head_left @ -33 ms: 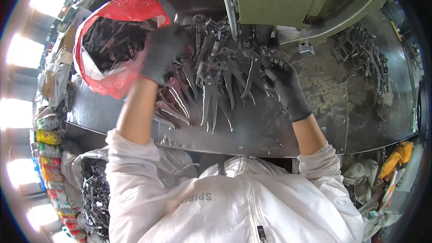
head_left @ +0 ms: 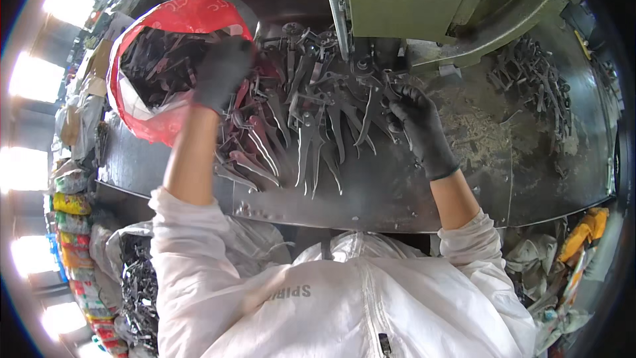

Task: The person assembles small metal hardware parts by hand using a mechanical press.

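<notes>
My left hand (head_left: pixel 225 74), in a dark glove, is smeared by motion at the right side of a red-and-clear plastic bag (head_left: pixel 142 126). Whether it holds anything cannot be made out. Dark metal pieces (head_left: pixel 162 66) fill the open bag. To the right of that hand, plier-like metal tools (head_left: pixel 308 132) lie in a heap, their curved handles fanned toward me; some handles look reddish. At the heap's right end my right hand (head_left: pixel 421 122), also gloved, is closed around one plier-like tool (head_left: pixel 406 134), mostly hidden by the fingers.
A green machine body (head_left: pixel 404 0) stands behind the heap, with a metal rod (head_left: pixel 336 10) beside it. Another pile of dark metal parts (head_left: pixel 533 83) lies at the right of the metal table (head_left: pixel 424 209). Below left is a sack of metal pieces (head_left: pixel 139 285).
My left hand has moved left, from the heap's edge over the bag's opening. The right hand stays in place on its tool.
</notes>
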`<state>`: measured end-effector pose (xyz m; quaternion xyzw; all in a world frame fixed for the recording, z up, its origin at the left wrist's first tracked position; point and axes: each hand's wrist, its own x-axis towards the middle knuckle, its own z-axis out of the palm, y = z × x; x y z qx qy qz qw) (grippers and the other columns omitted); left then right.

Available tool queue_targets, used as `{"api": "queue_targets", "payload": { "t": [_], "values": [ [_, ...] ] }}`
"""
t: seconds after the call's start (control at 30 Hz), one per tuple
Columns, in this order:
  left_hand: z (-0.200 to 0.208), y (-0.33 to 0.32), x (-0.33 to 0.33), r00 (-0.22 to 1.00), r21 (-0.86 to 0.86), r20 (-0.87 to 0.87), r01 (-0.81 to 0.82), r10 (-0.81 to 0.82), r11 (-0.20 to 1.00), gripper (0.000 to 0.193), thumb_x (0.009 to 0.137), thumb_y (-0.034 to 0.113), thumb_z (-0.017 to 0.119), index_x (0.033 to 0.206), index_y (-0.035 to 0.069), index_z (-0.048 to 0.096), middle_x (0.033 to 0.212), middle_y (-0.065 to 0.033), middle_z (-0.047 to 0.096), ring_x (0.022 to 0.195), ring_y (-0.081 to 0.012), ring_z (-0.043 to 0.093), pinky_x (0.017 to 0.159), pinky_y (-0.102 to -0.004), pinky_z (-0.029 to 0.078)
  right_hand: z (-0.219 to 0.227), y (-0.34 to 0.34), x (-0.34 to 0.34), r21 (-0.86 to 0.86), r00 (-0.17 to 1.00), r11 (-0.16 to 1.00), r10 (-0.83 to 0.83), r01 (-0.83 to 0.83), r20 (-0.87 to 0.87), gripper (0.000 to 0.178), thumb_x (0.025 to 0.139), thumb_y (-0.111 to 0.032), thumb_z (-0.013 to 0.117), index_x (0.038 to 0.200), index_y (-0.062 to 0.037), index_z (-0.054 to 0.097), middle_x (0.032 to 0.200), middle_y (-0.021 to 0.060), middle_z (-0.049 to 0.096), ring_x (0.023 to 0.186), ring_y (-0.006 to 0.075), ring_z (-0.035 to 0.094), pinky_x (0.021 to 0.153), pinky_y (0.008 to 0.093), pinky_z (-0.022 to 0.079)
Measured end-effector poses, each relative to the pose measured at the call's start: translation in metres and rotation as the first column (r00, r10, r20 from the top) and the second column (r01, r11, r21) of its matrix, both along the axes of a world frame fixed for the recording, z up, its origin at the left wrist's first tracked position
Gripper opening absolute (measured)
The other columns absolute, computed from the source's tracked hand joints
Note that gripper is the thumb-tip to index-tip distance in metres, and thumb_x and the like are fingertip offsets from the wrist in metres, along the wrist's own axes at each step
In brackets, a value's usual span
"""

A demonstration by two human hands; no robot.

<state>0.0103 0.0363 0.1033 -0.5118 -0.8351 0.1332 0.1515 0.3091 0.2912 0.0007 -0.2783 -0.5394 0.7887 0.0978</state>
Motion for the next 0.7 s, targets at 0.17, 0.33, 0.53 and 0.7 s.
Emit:
{"api": "queue_targets", "payload": {
  "t": [0.17,0.33,0.53,0.7],
  "values": [
    [-0.03,-0.038,-0.119,0.631,0.246,0.757,-0.518,0.172,0.819,0.04,0.097,0.033,0.059,0.121,0.002,0.068,0.116,-0.0248,0.071,0.094,-0.0343,0.075,0.079,-0.0409,0.059,0.019,-0.007,0.0,-0.009,0.999,0.999,-0.047,0.047,-0.025,0.028,0.1,0.0,0.057,0.128,0.0005,0.059,0.095,0.0033,0.064,0.068,0.0093,0.058,0.057,0.0244,0.051],
    [-0.106,-0.037,-0.182,0.615,0.171,0.7,-0.639,0.364,0.75,0.058,0.087,0.021,0.073,0.142,0.008,0.056,0.139,-0.028,0.059,0.123,-0.0419,0.063,0.098,-0.0425,0.054,0.038,-0.011,0.01,0.057,0.998,0.998,0.023,-0.02,-0.061,0.031,0.099,-0.001,0.059,0.13,0.0015,0.056,0.091,0.0045,0.062,0.065,0.009,0.058,0.055,0.0243,0.048],
    [-0.134,-0.048,-0.221,0.696,0.135,0.443,-0.675,0.564,0.726,0.068,0.086,0.038,0.073,0.144,0.008,0.054,0.139,-0.0271,0.06,0.123,-0.0421,0.063,0.101,-0.0451,0.052,0.036,-0.006,0.014,0.003,0.998,1.0,0.013,-0.013,0.057,0.031,0.099,-0.002,0.06,0.129,0.0017,0.055,0.09,0.0046,0.062,0.065,0.0091,0.058,0.055,0.025,0.049],
    [-0.107,-0.076,-0.226,0.427,-0.142,0.585,-0.783,0.689,0.606,0.075,0.087,0.06,0.065,0.14,0.008,0.056,0.129,-0.0271,0.066,0.116,-0.0388,0.068,0.101,-0.0458,0.051,0.015,-0.004,0.016,-0.034,0.995,0.999,0.022,-0.019,0.097,0.031,0.099,-0.003,0.059,0.129,0.0009,0.055,0.089,0.004,0.061,0.067,0.0096,0.058,0.056,0.0262,0.051]
  ]
}}
